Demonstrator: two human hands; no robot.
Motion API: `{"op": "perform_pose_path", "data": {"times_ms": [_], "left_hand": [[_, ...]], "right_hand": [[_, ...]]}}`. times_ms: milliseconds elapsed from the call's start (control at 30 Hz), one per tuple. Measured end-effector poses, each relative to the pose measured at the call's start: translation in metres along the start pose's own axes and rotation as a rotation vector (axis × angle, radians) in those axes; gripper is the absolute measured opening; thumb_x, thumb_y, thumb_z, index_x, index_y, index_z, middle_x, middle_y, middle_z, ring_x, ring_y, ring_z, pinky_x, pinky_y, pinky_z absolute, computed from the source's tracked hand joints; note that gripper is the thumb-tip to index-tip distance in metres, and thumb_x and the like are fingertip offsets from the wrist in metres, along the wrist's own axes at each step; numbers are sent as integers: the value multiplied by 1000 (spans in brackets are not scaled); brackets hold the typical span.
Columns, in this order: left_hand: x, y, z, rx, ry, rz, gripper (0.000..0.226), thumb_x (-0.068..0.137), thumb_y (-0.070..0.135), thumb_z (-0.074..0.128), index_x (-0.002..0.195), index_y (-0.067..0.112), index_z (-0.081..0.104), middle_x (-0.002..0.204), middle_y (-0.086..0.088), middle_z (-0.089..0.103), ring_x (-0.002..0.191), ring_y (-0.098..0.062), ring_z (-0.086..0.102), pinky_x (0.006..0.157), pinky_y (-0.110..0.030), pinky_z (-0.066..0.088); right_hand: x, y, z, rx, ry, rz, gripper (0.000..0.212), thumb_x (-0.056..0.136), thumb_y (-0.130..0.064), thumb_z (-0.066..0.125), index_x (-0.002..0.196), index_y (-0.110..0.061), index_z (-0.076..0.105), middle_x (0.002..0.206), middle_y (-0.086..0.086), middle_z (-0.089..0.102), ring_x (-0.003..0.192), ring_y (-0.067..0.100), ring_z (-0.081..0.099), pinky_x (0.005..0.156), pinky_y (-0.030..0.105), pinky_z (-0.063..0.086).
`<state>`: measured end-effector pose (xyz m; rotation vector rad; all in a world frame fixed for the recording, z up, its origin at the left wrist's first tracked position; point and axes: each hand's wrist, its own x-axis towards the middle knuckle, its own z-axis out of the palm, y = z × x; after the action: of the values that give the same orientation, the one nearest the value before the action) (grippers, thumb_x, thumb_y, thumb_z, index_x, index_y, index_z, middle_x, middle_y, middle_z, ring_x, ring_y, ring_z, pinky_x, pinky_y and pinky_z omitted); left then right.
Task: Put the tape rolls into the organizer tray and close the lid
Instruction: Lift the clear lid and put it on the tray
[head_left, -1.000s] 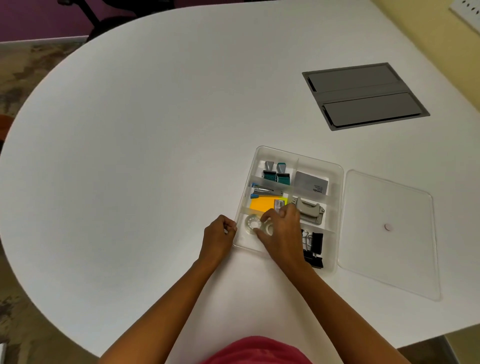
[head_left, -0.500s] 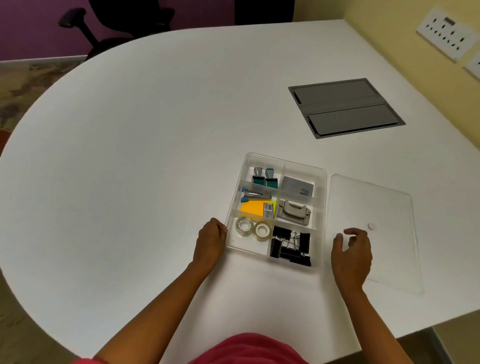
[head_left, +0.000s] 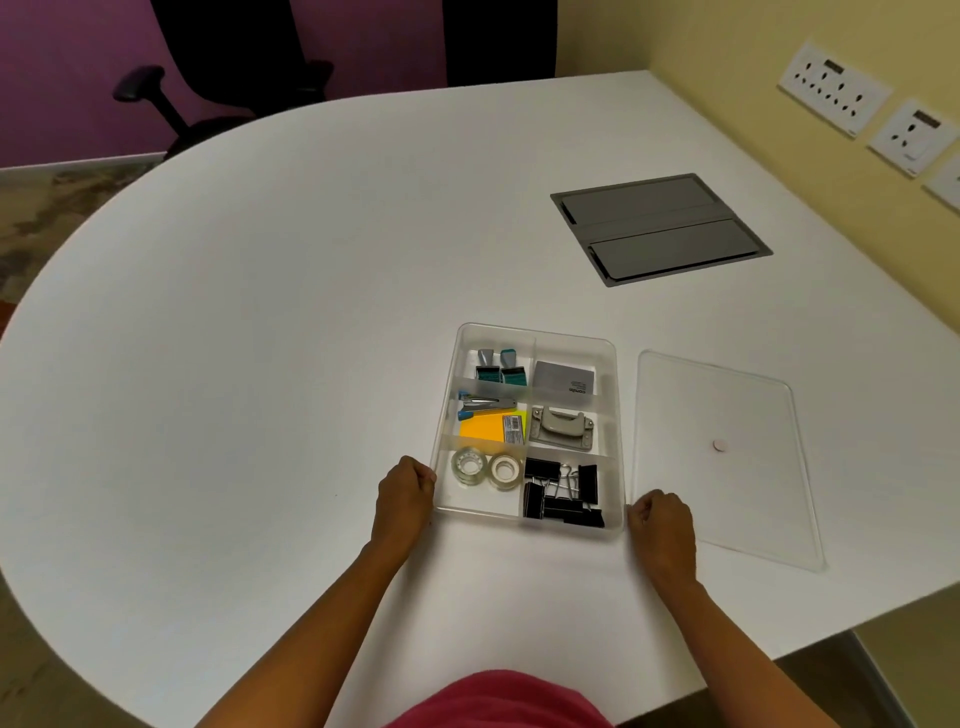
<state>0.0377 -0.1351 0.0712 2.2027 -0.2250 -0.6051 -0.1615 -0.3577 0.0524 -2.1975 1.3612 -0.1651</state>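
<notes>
Two clear tape rolls (head_left: 469, 466) (head_left: 505, 470) lie side by side in the near-left compartment of the clear organizer tray (head_left: 619, 415). The tray's flat clear lid (head_left: 727, 405) lies on the table just right of it, with a small round knob in its middle. My left hand (head_left: 405, 493) is curled against the tray's near-left corner and holds its rim. Curled at the lid's near-left corner, my right hand (head_left: 662, 527) has its fingers closed on the lid's edge in the gap between tray and lid.
Other tray compartments hold black binder clips (head_left: 563, 493), a hole punch (head_left: 561, 427), an orange sticky pad (head_left: 485, 428), a stapler and a grey card. A grey cable hatch (head_left: 660, 228) sits in the white table at the far right. Wall sockets (head_left: 831, 88) are on the right.
My right hand left the tape rolls in the tray, crossed right over the lid, then drew back to the lid's near-left corner. The left hand stayed at the tray.
</notes>
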Motion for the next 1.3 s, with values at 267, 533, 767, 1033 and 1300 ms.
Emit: {"op": "perform_pose_path", "data": {"times_ms": [267, 533, 767, 1033, 1300], "left_hand": [[-1, 0, -1, 11, -4, -3, 9, 93, 9, 48, 87, 6, 53, 89, -20, 64, 79, -37, 64, 68, -47, 58], [-1, 1, -1, 29, -14, 1, 10, 94, 10, 48, 91, 2, 54, 93, -21, 63, 81, -36, 65, 71, -47, 58], [-1, 1, -2, 30, -33, -2, 8, 93, 8, 47, 86, 8, 50, 87, -14, 59, 74, -34, 64, 63, -42, 59], [-1, 1, -3, 22, -46, -11, 9, 94, 9, 47, 85, 8, 49, 88, -14, 59, 71, -32, 63, 60, -38, 58], [0, 1, -1, 45, -44, 16, 8, 93, 4, 44, 87, 5, 49, 89, -22, 60, 66, -32, 62, 61, -36, 57]], "right_hand": [[5, -21, -21, -316, -21, -107, 40, 77, 7, 55, 56, -12, 28, 62, 9, 41, 55, 20, 39, 50, 27, 25], [1, -48, -63, -456, 190, -194, 17, 84, 16, 50, 79, 1, 56, 78, 21, 61, 65, 30, 55, 54, 30, 34], [-7, -73, -100, -489, 600, -323, 34, 59, 32, 62, 74, 2, 59, 66, 19, 56, 54, 29, 48, 43, 29, 34], [-2, -109, -127, -425, 793, -536, 11, 77, 12, 69, 82, 2, 68, 73, 16, 65, 59, 28, 58, 48, 29, 44], [-23, -148, -158, 65, 1081, -691, 7, 87, 0, 63, 85, 2, 69, 77, 18, 65, 67, 24, 61, 60, 20, 44]]}}
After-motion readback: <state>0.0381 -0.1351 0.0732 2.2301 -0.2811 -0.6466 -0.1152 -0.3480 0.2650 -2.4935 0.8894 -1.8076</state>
